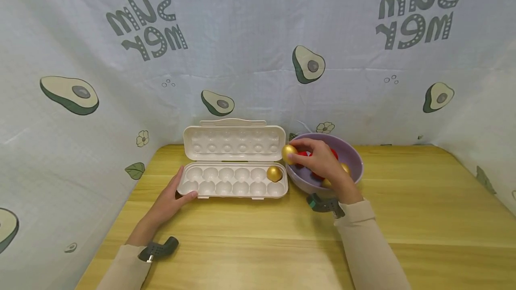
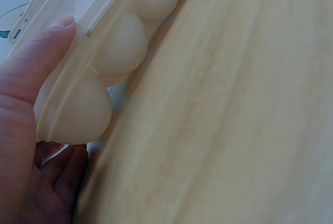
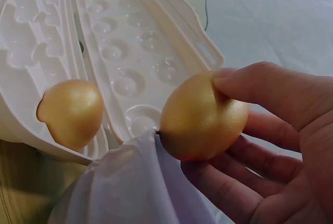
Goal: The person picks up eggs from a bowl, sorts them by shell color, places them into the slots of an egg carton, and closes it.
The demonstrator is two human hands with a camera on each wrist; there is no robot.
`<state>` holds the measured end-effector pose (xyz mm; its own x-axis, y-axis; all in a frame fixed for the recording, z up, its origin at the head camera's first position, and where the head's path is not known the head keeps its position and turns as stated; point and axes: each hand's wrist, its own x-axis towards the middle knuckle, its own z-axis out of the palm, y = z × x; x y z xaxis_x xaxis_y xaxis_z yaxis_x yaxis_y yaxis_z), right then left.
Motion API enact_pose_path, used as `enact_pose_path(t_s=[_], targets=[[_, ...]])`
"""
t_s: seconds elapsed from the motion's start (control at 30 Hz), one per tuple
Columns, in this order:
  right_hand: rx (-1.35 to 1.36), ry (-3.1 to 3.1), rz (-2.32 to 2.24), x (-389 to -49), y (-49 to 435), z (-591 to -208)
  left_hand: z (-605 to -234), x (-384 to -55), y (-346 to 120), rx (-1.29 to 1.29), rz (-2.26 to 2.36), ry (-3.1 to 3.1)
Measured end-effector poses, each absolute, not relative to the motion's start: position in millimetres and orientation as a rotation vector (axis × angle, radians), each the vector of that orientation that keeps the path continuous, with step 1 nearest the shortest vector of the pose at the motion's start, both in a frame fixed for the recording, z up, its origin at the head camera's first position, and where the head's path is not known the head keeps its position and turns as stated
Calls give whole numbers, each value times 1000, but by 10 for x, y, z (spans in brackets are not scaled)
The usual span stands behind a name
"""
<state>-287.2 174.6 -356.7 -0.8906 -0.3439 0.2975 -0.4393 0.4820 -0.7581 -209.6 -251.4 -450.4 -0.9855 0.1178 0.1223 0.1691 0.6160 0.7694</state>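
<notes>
A white plastic egg carton [image 1: 225, 174] lies with its lid [image 1: 235, 143] raised at the back. One golden egg [image 1: 274, 173] sits in its far right cup. My left hand [image 1: 167, 202] holds the carton's left end; in the left wrist view the thumb [image 2: 44, 57] lies over the rim and other fingers reach low at the end. My right hand [image 1: 324, 160] pinches a second golden egg [image 3: 203, 117] between thumb and fingers. That egg is above the left rim of a purple bowl [image 1: 351, 155], beside the carton's lid.
Inside the bowl are red objects [image 1: 317, 176] and more golden eggs [image 1: 327, 183], partly hidden by my right hand and forearm. The bowl stands close against the carton's right end on a wooden table [image 1: 250, 245]. A printed cloth [image 1: 258, 57] hangs behind the table.
</notes>
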Motion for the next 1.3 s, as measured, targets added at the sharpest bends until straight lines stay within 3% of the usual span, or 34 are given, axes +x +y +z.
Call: enact_pose_path(t_s=[1.3], targets=[[706,-2526,1494,-2758,1365,-3684,-4530,-2097,-2546,-272,-1359,-2747]])
